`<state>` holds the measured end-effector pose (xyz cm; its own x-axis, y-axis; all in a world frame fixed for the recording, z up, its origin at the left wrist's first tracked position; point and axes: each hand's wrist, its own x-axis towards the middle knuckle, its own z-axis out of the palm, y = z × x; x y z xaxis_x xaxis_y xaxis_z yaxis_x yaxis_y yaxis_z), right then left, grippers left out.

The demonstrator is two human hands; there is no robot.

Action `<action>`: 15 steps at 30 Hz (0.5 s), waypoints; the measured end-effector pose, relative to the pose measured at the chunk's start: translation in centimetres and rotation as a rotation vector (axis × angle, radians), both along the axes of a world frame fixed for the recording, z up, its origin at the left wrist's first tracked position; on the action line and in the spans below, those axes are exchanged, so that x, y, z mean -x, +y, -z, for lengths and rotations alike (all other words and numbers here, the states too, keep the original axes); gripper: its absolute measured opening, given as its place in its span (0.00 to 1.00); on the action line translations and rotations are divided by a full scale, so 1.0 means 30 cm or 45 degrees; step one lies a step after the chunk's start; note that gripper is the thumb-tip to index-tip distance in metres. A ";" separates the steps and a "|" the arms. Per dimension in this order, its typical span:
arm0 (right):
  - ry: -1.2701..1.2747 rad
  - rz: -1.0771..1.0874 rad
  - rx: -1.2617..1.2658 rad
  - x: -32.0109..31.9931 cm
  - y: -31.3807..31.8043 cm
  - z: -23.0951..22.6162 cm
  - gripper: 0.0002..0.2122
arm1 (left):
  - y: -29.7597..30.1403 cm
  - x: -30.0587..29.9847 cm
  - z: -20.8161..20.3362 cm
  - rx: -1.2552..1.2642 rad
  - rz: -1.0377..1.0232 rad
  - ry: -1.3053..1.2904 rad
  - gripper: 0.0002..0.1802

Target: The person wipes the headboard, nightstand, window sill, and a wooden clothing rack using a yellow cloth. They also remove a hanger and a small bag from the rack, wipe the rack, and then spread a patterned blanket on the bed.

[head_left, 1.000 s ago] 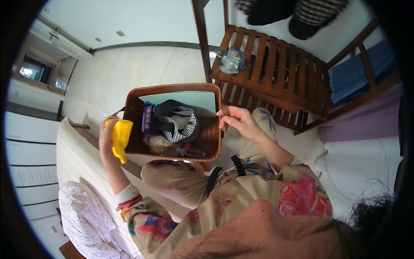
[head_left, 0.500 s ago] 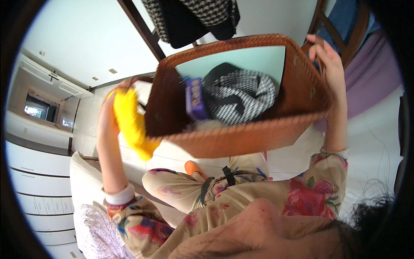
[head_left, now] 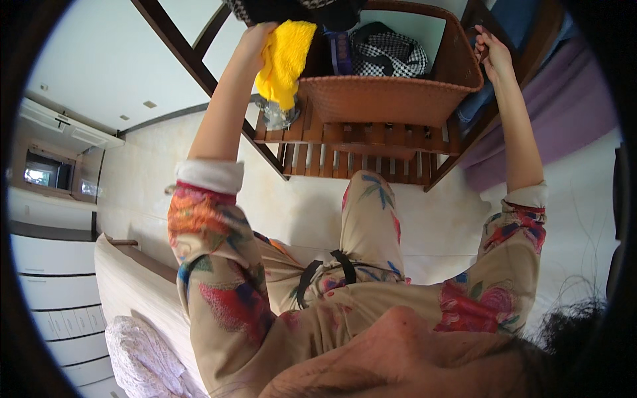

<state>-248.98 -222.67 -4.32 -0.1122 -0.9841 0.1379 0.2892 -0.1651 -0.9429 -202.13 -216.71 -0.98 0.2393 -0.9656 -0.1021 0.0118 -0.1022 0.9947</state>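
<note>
A brown woven basket [head_left: 391, 99] is over the upper slatted shelf of a dark wooden rack [head_left: 365, 136]. Inside it show a black-and-white patterned cloth item [head_left: 391, 53], a purple box [head_left: 340, 54] and a pale green sheet [head_left: 430, 32]. My left hand [head_left: 257, 41] is closed on a yellow cloth [head_left: 286, 63], which hangs down by the basket's left end. That end is hidden, so whether this hand also grips the basket I cannot tell. At the other end, my right hand [head_left: 494, 56] is closed round the basket's handle.
Dark garments [head_left: 298, 12] hang over the basket's far left. A clear plastic-wrapped item [head_left: 277, 114] sits at the shelf's left end. Purple fabric [head_left: 551, 113] and blue denim [head_left: 524, 26] hang on the right. A bed [head_left: 142, 285] stands at left, beyond it white drawers [head_left: 53, 259].
Both hands have moved away from my body with the basket, which is now at the rack's shelf. The yellow cloth has gone along in my left hand.
</note>
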 end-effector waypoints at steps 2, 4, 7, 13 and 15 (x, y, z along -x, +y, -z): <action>-0.012 0.051 -0.062 -0.006 -0.036 0.016 0.11 | -0.055 -0.009 0.034 0.067 -0.002 0.052 0.16; 0.040 0.080 -0.082 0.002 -0.052 0.021 0.10 | -0.075 -0.034 0.038 0.111 0.022 0.108 0.15; 0.085 0.062 -0.053 0.031 -0.032 0.003 0.10 | -0.037 -0.054 0.023 0.135 -0.013 0.116 0.14; 0.087 0.109 -0.096 0.011 0.202 -0.132 0.15 | 0.220 -0.135 -0.041 0.422 -0.094 0.197 0.13; 0.898 0.644 0.209 -0.079 0.356 -0.156 0.24 | 0.350 -0.177 -0.004 0.593 -0.161 0.232 0.13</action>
<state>-246.60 -212.00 0.34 -0.3642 -0.8011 0.4750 -0.4955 -0.2652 -0.8271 -196.83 -206.21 -0.87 0.3755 -0.8832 0.2810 0.1725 0.3645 0.9151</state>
